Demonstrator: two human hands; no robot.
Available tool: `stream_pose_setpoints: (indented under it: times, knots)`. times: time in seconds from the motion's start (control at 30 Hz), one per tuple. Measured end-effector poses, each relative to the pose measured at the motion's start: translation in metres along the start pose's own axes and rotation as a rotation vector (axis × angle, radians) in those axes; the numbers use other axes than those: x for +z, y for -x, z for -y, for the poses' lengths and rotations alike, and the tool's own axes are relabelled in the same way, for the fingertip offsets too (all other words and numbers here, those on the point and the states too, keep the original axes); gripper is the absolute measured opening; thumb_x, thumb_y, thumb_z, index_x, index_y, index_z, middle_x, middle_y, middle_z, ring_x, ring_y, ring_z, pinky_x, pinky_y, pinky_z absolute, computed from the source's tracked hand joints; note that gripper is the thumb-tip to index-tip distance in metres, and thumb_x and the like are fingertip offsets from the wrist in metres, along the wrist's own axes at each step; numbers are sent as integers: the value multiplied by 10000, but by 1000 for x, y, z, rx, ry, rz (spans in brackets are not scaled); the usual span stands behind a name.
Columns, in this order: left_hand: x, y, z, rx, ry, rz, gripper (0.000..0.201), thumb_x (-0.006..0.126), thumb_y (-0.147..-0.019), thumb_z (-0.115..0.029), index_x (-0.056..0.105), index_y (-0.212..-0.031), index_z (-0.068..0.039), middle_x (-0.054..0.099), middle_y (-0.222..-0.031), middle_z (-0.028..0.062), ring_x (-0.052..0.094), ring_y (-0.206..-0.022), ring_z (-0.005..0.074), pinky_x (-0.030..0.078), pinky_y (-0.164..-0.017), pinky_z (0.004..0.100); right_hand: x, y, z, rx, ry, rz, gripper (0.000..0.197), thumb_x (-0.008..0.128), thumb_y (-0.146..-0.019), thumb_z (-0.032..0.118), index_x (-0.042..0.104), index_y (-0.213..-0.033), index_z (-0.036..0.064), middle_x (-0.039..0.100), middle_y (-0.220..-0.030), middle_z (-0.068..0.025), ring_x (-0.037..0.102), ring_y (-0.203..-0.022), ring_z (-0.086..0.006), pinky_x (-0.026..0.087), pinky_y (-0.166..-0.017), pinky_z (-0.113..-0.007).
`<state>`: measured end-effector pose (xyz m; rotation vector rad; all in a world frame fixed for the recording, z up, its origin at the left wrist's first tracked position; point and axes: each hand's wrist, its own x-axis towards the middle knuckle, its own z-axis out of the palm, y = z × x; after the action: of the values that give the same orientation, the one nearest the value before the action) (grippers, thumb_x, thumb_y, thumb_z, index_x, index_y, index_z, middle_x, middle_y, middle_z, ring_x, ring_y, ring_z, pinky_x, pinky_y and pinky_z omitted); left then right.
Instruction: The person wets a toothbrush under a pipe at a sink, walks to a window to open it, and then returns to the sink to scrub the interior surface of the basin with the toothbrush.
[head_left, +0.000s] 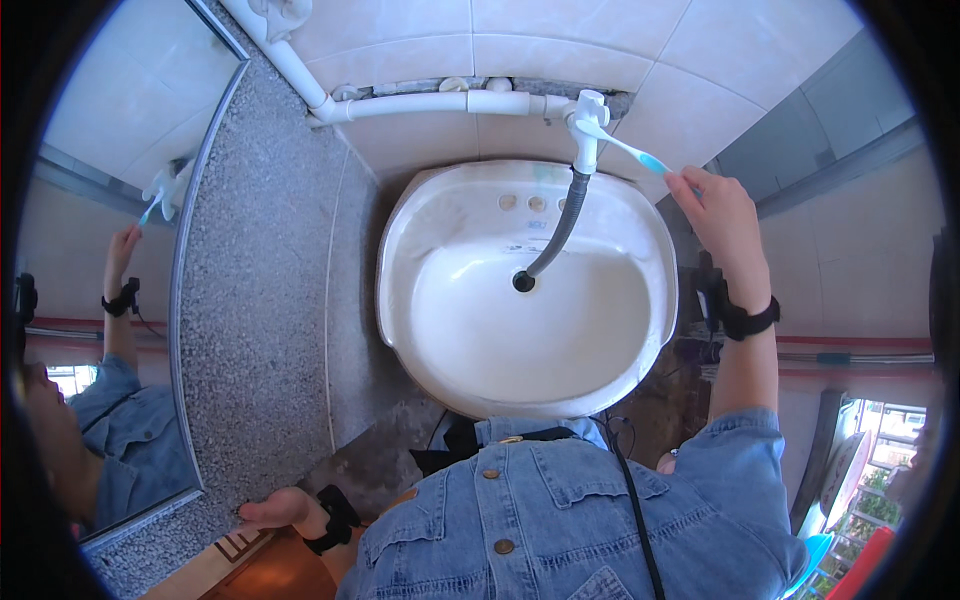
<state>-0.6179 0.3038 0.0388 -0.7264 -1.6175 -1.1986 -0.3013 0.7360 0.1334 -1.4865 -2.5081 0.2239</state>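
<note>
My right hand [722, 215], raised at the far right of the basin, is closed on a toothbrush [630, 150] with a white neck and a pale turquoise handle. The brush's head end lies over the white plastic tap [587, 135]; whether they touch I cannot tell. A grey corrugated hose [570, 222] runs from the tap down into the drain hole of the white washbasin [470, 350]. At the lower left my left hand [275, 508] lies by the edge of the speckled stone ledge [262, 300], fingers stretched out, holding nothing. Its finger ends are partly turned from view.
White pipework [430, 104] runs along the tiled wall behind the basin. A framed mirror [110, 300] leans at the left on the ledge and reflects my raised arm. On the right, a barred window [875, 480] stands near a red item [862, 565] and a turquoise item [812, 562].
</note>
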Motion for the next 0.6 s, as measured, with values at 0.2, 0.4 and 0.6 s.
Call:
stream_pose_setpoints:
  times: [0.2, 0.4, 0.6]
  knots:
    - [-8, 7, 11, -38, 31, -35, 597, 336, -922, -241, 37, -1364, 27, 176, -1380, 192, 307, -1201, 278, 292, -999, 372, -6, -4, -7, -2, -136, 171, 352, 506, -851, 341, 607, -754, 18, 526, -577, -172, 495, -525, -314, 396, -519, -369]
    - [-13, 13, 19, -64, 43, -67, 539, 328, -937, -205, 106, -1352, 57, 194, -1372, 194, 296, -1191, 268, 256, -1008, 362, 1, -10, -8, -11, -116, 69, 364, 507, -851, 356, 606, -757, 18, 505, -564, -168, 471, -516, -303, 382, -512, -358]
    - [-19, 21, 32, -85, 73, -100, 505, 321, -947, -180, 149, -1346, 76, 212, -1359, 196, 298, -1179, 267, 249, -1004, 356, -7, -3, 9, -28, 65, -45, 369, 509, -844, 380, 598, -702, 51, 539, -571, -156, 537, -554, -323, 426, -527, -389]
